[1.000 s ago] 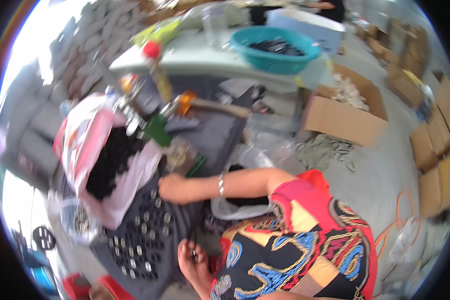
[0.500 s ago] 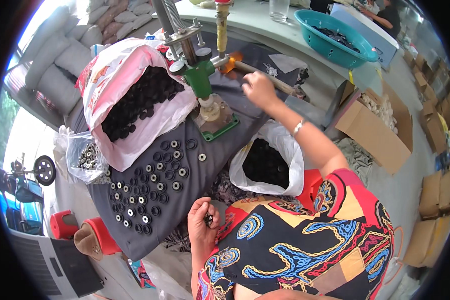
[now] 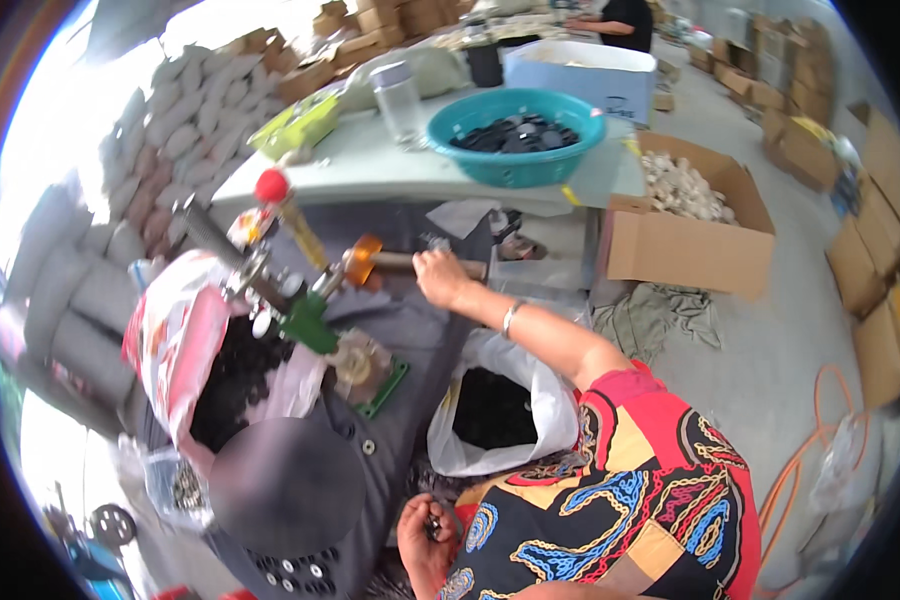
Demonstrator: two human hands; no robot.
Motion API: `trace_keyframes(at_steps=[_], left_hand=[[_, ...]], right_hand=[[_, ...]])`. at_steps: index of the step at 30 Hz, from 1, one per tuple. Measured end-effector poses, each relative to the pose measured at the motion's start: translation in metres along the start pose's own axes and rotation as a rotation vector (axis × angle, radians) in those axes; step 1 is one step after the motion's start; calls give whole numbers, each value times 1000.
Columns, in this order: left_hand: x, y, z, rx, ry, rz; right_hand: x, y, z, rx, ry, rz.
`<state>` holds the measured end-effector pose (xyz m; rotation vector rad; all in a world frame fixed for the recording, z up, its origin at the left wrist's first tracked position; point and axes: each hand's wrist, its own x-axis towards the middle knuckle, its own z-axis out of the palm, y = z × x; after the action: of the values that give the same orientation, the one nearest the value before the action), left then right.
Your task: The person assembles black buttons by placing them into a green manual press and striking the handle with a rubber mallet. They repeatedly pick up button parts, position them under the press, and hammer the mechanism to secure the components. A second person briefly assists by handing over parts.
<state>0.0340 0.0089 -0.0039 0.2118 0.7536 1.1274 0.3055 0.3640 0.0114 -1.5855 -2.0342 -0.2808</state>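
Note:
My right hand [image 3: 440,275] is closed on the wooden handle of a mallet with an orange head [image 3: 362,260], beside a green hand press [image 3: 310,322] with a long metal lever. My left hand [image 3: 425,525] is low by my lap, curled around a few small dark round pieces. The press stands on a grey cloth [image 3: 410,340]. On its left is a pink and white bag of black round pieces [image 3: 238,375]. An open white bag of black pieces [image 3: 495,408] lies under my right forearm. A dark rounded shape [image 3: 285,490] hides much of the cloth.
A teal basin of black pieces [image 3: 515,135] and a clear jar [image 3: 400,95] stand on a white table [image 3: 370,170]. An open cardboard box [image 3: 685,215] sits on the floor at right, an orange hose [image 3: 820,430] beyond it. Another person [image 3: 620,15] works at the back.
My right hand left the cloth, reached to the mallet handle and stays on it. My left hand stays low holding small pieces. The view has tilted up toward the table.

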Motion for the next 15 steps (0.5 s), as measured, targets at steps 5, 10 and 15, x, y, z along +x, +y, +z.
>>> trace_keyframes(at_steps=[5, 10, 15], left_hand=[[41, 5, 9, 95, -83, -181], [41, -3, 19, 184, -87, -258], [38, -5, 27, 241, -13, -240]], right_hand=[[-20, 21, -20, 28, 189, 36], [-5, 29, -9, -6, 73, 121], [5, 37, 11, -86, -86, 22]])
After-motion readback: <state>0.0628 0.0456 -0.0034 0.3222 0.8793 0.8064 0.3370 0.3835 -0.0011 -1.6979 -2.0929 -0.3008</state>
